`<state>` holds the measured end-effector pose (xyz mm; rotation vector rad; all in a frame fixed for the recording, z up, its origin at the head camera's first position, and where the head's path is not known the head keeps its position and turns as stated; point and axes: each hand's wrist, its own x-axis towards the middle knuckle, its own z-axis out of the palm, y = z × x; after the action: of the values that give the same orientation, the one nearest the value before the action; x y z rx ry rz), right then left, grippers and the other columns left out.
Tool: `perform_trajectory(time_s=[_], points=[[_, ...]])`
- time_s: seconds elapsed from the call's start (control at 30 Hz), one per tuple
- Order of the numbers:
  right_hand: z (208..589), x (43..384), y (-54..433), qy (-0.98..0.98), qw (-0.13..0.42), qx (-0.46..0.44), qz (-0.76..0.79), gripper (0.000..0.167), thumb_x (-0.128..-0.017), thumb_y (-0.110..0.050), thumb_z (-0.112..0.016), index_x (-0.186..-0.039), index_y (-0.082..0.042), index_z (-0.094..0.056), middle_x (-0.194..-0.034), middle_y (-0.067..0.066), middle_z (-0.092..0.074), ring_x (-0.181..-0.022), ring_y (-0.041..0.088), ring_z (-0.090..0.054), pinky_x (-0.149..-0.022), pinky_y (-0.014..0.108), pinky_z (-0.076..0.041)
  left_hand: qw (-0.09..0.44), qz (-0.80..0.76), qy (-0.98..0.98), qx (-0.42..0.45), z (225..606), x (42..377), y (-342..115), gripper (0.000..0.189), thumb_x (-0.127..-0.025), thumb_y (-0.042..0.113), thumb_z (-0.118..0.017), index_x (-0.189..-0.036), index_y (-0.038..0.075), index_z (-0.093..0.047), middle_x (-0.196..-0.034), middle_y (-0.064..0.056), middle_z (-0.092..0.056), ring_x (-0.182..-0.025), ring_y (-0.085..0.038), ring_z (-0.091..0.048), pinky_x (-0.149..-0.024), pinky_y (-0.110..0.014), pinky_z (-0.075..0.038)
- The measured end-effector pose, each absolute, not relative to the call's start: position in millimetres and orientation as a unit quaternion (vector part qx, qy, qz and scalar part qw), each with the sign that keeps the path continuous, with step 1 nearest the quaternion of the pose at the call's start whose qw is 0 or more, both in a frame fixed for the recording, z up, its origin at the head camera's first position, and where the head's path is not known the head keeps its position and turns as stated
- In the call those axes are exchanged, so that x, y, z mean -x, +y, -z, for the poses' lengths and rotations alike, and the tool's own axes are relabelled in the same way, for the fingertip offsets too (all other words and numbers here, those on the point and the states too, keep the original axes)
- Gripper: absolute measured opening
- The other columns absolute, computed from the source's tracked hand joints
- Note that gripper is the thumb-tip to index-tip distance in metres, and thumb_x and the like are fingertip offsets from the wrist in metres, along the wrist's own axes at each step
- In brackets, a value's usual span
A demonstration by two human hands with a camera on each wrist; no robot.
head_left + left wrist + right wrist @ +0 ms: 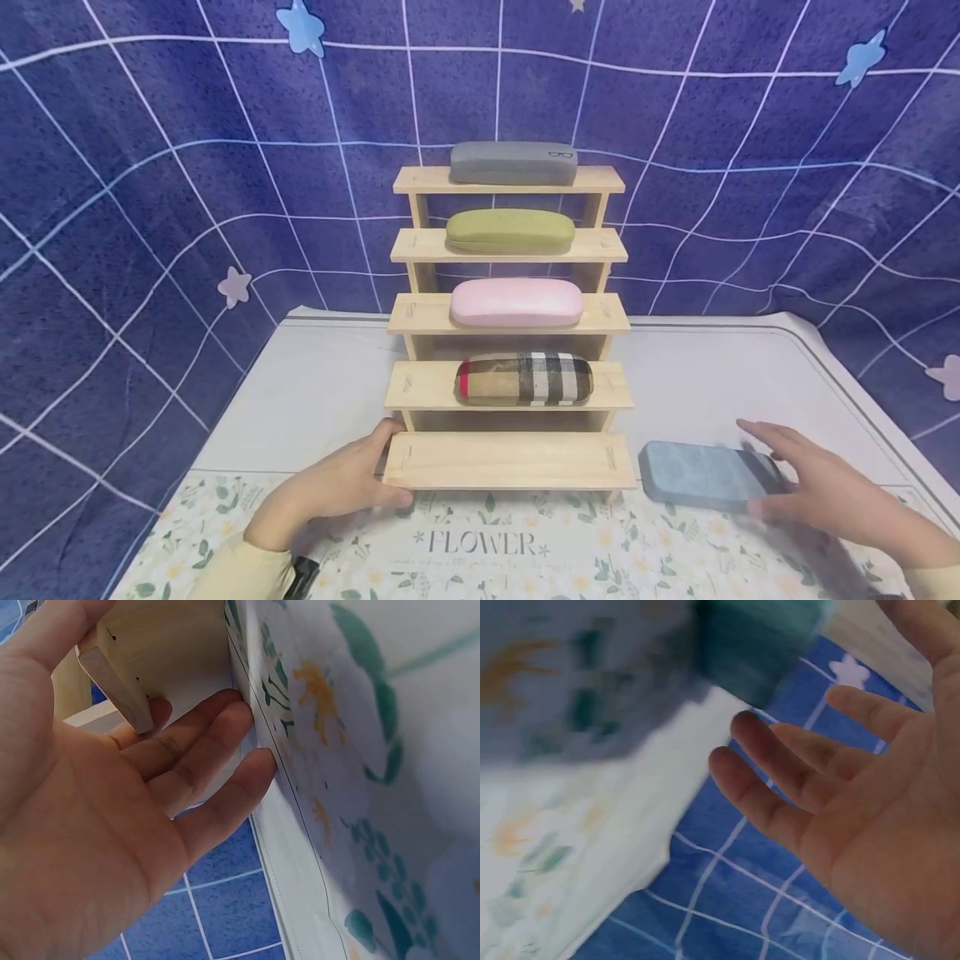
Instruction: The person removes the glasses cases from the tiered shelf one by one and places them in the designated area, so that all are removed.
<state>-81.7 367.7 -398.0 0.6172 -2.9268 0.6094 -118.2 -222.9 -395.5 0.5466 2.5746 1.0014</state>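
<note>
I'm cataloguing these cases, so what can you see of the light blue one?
The light blue case is oblong with rounded corners and a faintly mottled surface, perhaps leather-like. It looks closed, though no seam is clear. It lies on the table, just right of the wooden rack's bottom step. The right hand spreads about its right end, which looks darker; whether they touch is unclear.

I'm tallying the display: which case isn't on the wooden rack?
The blue case, beside the wooden rack by the right hand; the plaid case, pink case, green case and gray case sit on it.
</note>
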Motion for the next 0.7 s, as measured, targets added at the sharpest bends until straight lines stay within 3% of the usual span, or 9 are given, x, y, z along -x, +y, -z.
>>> perform_trajectory(time_s=[0.03, 0.13, 0.23, 0.3, 0.37, 0.5, 0.7], points=[[392.4, 82.3, 365.4, -0.957, 0.044, -0.201, -0.204, 0.101, -0.069, -0.036, -0.092, -0.152, -0.007, -0.041, -0.141, 0.026, -0.047, -0.108, 0.05, -0.059, -0.075, 0.065, -0.052, 0.163, -0.351, 0.902, -0.19, 395.5, 118.3, -222.5, 0.093, -0.076, 0.043, -0.086, -0.146, 0.008, -0.036, -0.136, -0.016, -0.058, -0.129, -0.041, -0.052, -0.107, -0.066, -0.034], [379.3, 86.2, 354.3, -0.951, 0.068, -0.212, -0.215, 0.093, -0.073, -0.032, -0.091, -0.15, -0.009, -0.045, -0.142, 0.024, -0.048, -0.116, 0.052, -0.053, -0.081, 0.069, -0.047, 0.16, -0.349, 0.903, -0.191, 394.2, 118.0, -221.8, 0.093, -0.076, 0.043, -0.086, -0.146, 0.008, -0.037, -0.136, -0.017, -0.059, -0.129, -0.042, -0.052, -0.107, -0.067, -0.034], [367.0, 91.1, 338.0, -0.944, 0.095, -0.218, -0.227, 0.083, -0.075, -0.029, -0.09, -0.147, -0.015, -0.05, -0.142, 0.018, -0.051, -0.125, 0.045, -0.049, -0.107, 0.051, -0.04, 0.158, -0.345, 0.905, -0.191, 393.6, 117.8, -221.8, 0.094, -0.076, 0.044, -0.086, -0.147, 0.008, -0.037, -0.136, -0.017, -0.058, -0.129, -0.043, -0.052, -0.107, -0.067, -0.034], [358.9, 95.2, 324.8, -0.938, 0.122, -0.228, -0.229, 0.078, -0.075, -0.027, -0.09, -0.144, -0.018, -0.054, -0.14, 0.011, -0.056, -0.124, 0.033, -0.052, -0.109, 0.027, -0.036, 0.157, -0.346, 0.905, -0.191, 393.0, 117.8, -222.1, 0.094, -0.076, 0.045, -0.085, -0.147, 0.008, -0.037, -0.137, -0.017, -0.058, -0.13, -0.043, -0.051, -0.107, -0.067, -0.033], [351.5, 100.4, 311.3, -0.929, 0.154, -0.244, -0.233, 0.074, -0.075, -0.024, -0.091, -0.141, -0.018, -0.058, -0.135, 0.005, -0.061, -0.115, 0.021, -0.058, -0.098, 0.011, -0.035, 0.157, -0.346, 0.904, -0.194, 392.9, 118.0, -222.4, 0.093, -0.076, 0.045, -0.085, -0.146, 0.007, -0.037, -0.137, -0.017, -0.058, -0.129, -0.043, -0.052, -0.107, -0.067, -0.033], [337.5, 111.8, 284.7, -0.907, 0.195, -0.273, -0.255, 0.064, -0.075, -0.013, -0.09, -0.134, -0.012, -0.064, -0.123, 0.0, -0.067, -0.095, 0.008, -0.062, -0.079, 0.016, -0.048, 0.155, -0.347, 0.903, -0.199, 392.8, 118.2, -222.6, 0.092, -0.076, 0.045, -0.085, -0.146, 0.007, -0.037, -0.136, -0.017, -0.058, -0.129, -0.043, -0.052, -0.106, -0.067, -0.034], [324.5, 128.7, 247.5, -0.883, 0.191, -0.319, -0.287, 0.057, -0.078, -0.01, -0.087, -0.13, -0.007, -0.065, -0.114, 0.001, -0.069, -0.083, 0.007, -0.061, -0.066, 0.022, -0.052, 0.156, -0.348, 0.903, -0.198, 393.5, 117.6, -222.7, 0.095, -0.076, 0.045, -0.085, -0.147, 0.006, -0.036, -0.137, -0.018, -0.058, -0.13, -0.043, -0.051, -0.107, -0.068, -0.032]])
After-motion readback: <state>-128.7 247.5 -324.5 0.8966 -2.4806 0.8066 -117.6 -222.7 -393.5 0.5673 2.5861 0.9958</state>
